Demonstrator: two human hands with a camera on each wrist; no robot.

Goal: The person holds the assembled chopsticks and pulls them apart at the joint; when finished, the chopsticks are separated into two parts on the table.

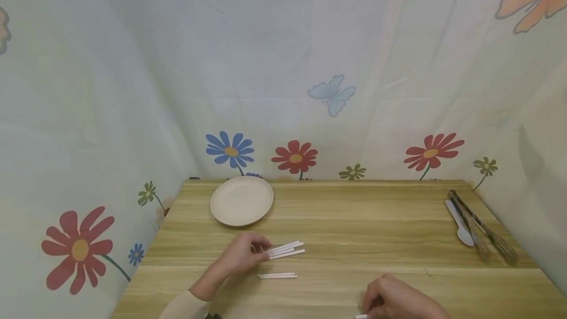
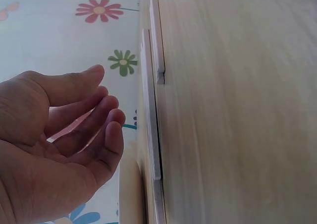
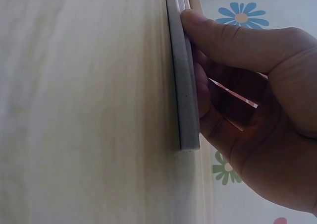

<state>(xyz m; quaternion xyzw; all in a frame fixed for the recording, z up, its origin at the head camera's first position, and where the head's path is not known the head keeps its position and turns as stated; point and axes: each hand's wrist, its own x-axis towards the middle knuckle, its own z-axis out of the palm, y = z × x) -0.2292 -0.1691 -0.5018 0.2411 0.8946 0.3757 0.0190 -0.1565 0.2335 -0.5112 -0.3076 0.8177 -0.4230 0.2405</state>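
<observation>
In the head view my left hand (image 1: 248,252) is beside a loose cluster of slim white sticks (image 1: 287,250) on the wooden table. The left wrist view shows this hand (image 2: 74,130) with loosely curled fingers and nothing between them. Nearby in that view, white sticks (image 2: 151,105) lie on the tabletop. Closer to me, a few more white sticks (image 1: 277,275) lie side by side. At the front edge of the head view, my right hand (image 1: 398,299) pinches a white stick (image 3: 185,80) between thumb and fingers, low over the table.
A round cream plate (image 1: 242,201) stands at the back left of the table (image 1: 354,225). Along the right side lie a white spoon (image 1: 458,223) and metal tongs (image 1: 480,225). A flower-printed curtain (image 1: 266,63) surrounds the back and sides.
</observation>
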